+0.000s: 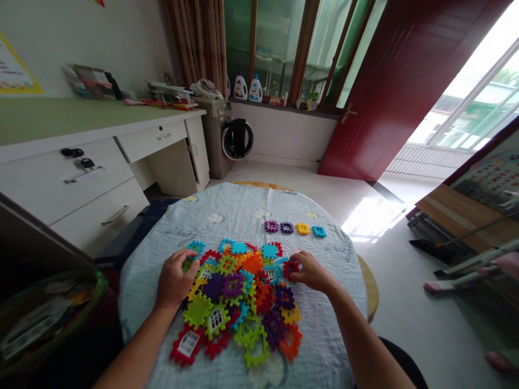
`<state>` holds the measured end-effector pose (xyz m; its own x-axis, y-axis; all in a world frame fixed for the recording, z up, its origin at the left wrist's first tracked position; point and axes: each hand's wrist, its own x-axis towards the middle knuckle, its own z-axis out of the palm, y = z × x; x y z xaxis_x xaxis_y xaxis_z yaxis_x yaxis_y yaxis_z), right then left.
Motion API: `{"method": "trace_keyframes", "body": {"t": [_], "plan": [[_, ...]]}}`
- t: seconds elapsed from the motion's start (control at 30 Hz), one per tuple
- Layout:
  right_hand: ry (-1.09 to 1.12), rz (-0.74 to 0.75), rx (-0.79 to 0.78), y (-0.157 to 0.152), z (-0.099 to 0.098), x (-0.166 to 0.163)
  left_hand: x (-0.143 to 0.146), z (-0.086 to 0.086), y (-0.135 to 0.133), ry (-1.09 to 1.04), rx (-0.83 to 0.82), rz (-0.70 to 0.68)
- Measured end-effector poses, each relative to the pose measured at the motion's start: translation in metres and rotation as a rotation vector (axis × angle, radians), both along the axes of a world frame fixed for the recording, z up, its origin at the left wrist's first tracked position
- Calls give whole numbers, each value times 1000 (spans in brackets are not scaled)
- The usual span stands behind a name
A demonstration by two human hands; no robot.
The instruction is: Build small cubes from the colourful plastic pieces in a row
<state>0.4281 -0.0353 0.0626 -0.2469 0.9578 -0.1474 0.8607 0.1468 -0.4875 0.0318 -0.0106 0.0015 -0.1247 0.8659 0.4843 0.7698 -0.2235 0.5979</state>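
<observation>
A heap of plastic interlocking building tiles in several colours lies on the cloth-covered round table, with notched edges and some window-like frames. At the heap's left edge my left hand [176, 278] curls its fingers and thumb around a green tile [187, 263], partly hidden by the hand. My right hand [313, 272] pinches a red tile [290, 268] at the heap's right edge. Beyond the heap, a short row holds a magenta tile [271, 226], a purple tile [287, 228], a yellow tile [303, 229] and a blue tile [319, 231], set apart from each other.
A pale patterned cloth [227, 210] covers the table. To the left stand a white desk [162, 132] and a bin [95, 294]. A washing machine [217, 138] with its door ajar is behind, near a red door [385, 92]. A rack [478, 254] stands at right.
</observation>
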Motion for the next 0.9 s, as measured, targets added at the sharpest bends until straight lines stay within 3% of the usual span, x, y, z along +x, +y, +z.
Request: {"method": "trace_keyframes", "body": {"t": [0.23, 0.47, 0.67, 0.9], "plan": [[-93, 26, 29, 4, -5, -7, 1, 1, 0, 6, -4, 9], [-144, -163, 247, 7, -18, -11, 2, 2, -1, 4, -1, 3], [-71, -3, 250, 23, -22, -35, 4, 3, -2, 3, -14, 13], [-67, 8, 214, 32, -25, -48, 5, 5, -3, 11, -26, 21]]}}
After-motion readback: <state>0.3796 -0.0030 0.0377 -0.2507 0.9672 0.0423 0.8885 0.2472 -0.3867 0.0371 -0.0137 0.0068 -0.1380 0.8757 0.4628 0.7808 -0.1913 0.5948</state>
